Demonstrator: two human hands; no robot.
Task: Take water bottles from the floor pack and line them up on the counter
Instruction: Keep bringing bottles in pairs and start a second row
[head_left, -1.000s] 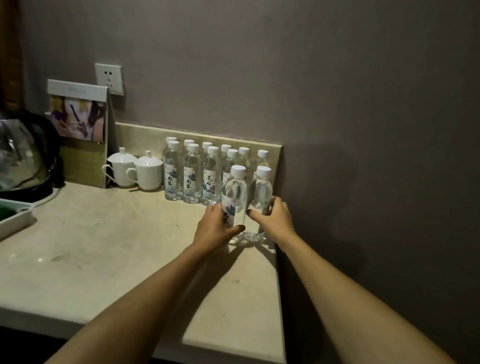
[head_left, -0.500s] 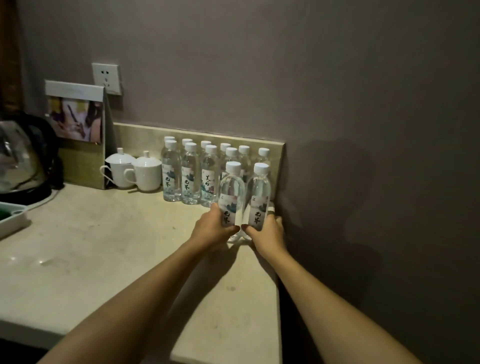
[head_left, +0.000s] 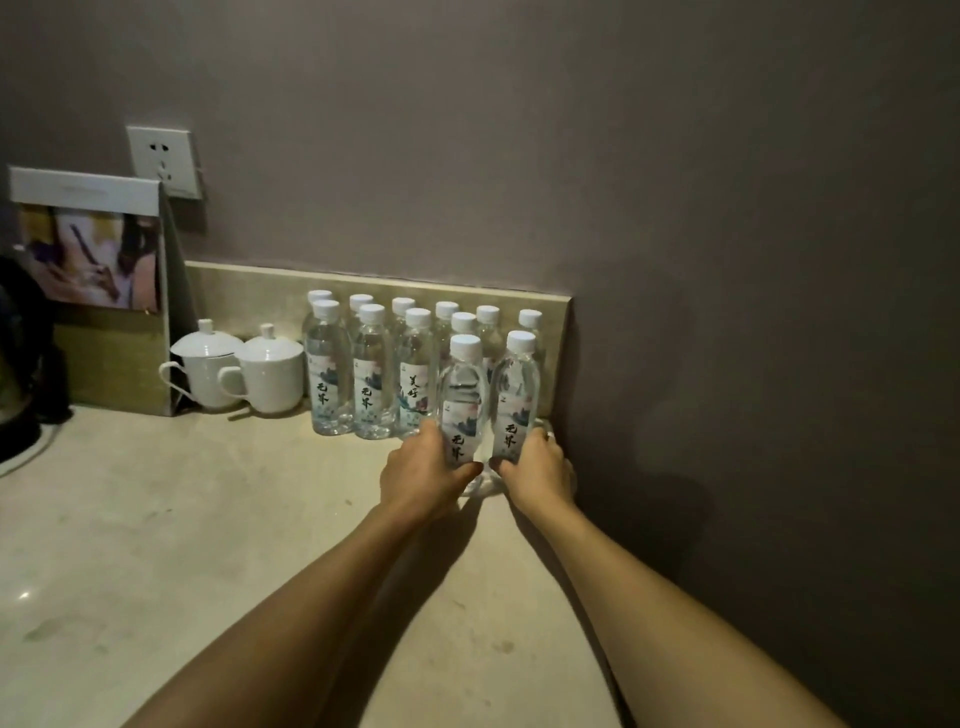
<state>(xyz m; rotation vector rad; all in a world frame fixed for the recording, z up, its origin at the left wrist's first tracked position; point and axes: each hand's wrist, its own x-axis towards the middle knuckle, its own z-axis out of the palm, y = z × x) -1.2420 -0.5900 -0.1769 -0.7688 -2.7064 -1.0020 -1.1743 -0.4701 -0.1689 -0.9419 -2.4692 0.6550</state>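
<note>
Compared with a second ago, both held bottles stand lower and closer to the rows behind them; the right-hand one, earlier tilted and turned label-away, now stands upright with its label facing the camera. The view has shifted slightly right, and the kettle and green tray at the left are mostly out of frame.

The left hand (head_left: 423, 475) grasps the left front bottle (head_left: 463, 400) low on its body, thumb curled across the label's lower edge. The right hand (head_left: 537, 467) grasps the right front bottle (head_left: 517, 397) the same way, fingers wrapped behind it. Both bottles stand upright side by side at the counter's (head_left: 156, 545) back right corner, just in front of the lined-up bottles (head_left: 371, 379). Whether their bases touch the surface cannot be told; the hands cover them.

The bottles are clear ribbed plastic, cylindrical with rounded shoulders, white screw caps and pale printed labels bearing black brush characters. The stored group forms two rows against the backsplash (head_left: 249, 291), a low smooth beige strip. The counter is pale polished stone with faint smudges. Left of the bottles stand two white glazed lidded cups (head_left: 244, 371) with handles, touching each other. Behind them a printed card stand (head_left: 91, 254) leans at the counter's back edge. A white wall socket (head_left: 163, 161) sits on the matte grey wall.
</note>
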